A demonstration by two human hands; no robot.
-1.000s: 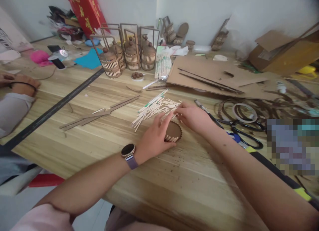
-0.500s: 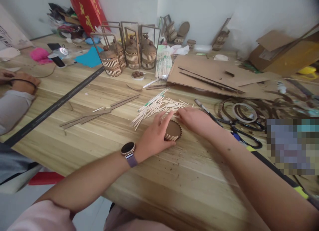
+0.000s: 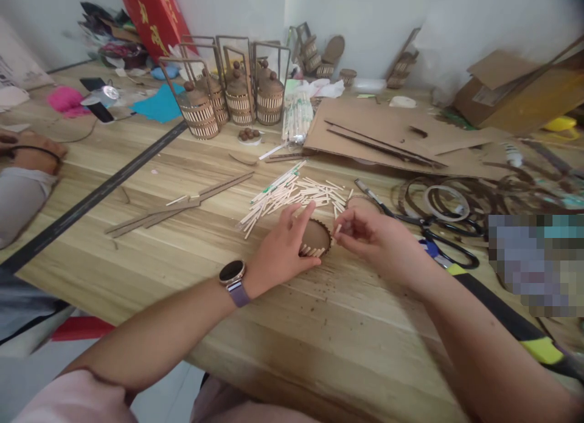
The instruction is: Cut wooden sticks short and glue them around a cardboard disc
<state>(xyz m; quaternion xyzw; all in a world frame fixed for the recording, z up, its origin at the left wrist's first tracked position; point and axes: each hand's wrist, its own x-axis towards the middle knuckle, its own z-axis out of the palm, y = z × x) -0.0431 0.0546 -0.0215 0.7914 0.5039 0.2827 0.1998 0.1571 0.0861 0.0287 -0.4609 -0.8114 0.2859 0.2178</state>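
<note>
A round brown disc [image 3: 316, 235] with a notched rim lies on the table, several short pale sticks standing along its near edge. My left hand [image 3: 287, 240] curves around the disc's left side, thumb at the near edge and fingers at the far edge, holding it. Just right of the disc, my right hand [image 3: 371, 237] pinches a short pale stick [image 3: 337, 229] between thumb and fingertips. A loose pile of pale sticks [image 3: 283, 195] lies beyond both hands.
Small lidded baskets [image 3: 198, 115] stand at the back left. Flat cardboard [image 3: 378, 131] lies behind the pile. Black scissors [image 3: 449, 243], a tape roll [image 3: 446, 202] and brown strips are at right. Another person's hand [image 3: 39, 149] rests at far left.
My right hand has come back from the stick pile toward me and to the right, now with a stick pinched in its fingers. My left hand stays at the disc.
</note>
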